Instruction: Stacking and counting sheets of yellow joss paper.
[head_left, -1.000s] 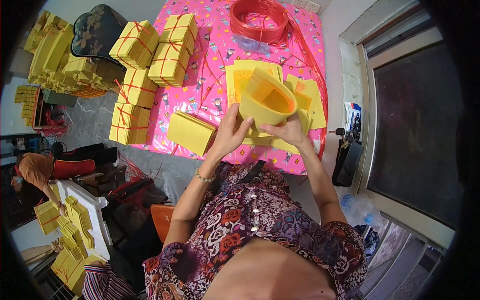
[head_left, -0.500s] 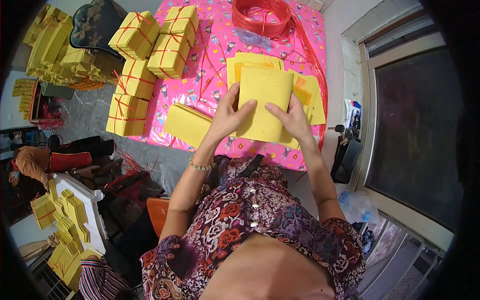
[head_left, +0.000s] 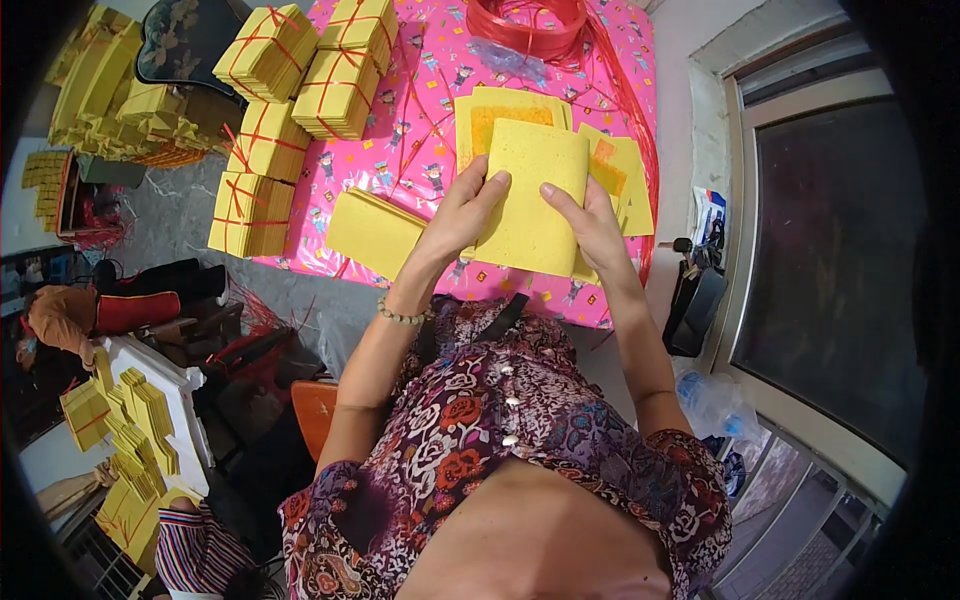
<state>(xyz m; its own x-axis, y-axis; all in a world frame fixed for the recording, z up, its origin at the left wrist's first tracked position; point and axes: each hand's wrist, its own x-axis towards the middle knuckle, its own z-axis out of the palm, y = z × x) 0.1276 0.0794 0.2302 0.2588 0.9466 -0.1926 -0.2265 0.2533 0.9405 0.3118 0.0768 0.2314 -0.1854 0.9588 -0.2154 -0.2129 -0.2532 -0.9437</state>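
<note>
Between my two hands is a folded stack of yellow paper [head_left: 535, 205], raised a little over the pink table. My left hand [head_left: 470, 205] grips its left edge, thumb on top and fingers underneath. On the right edge, my right hand [head_left: 592, 222] holds it the same way. Behind it lie loose yellow sheets with orange patches [head_left: 515, 105], partly covered by the stack. More patterned sheets [head_left: 632, 185] stick out on the right. A folded yellow paper pile [head_left: 375, 235] rests on the table left of my left hand.
Bundles of yellow paper tied with red strips [head_left: 265, 55] stand at the table's left side. A coil of red plastic strip [head_left: 530, 30] sits at the back. Keys and a black case [head_left: 695, 310] are by the window. People work at a white table [head_left: 190, 400] lower left.
The folded paper in my hands has shifted slightly right and up, with a little more of the orange-patched sheets showing behind it. Both hands keep their hold.
</note>
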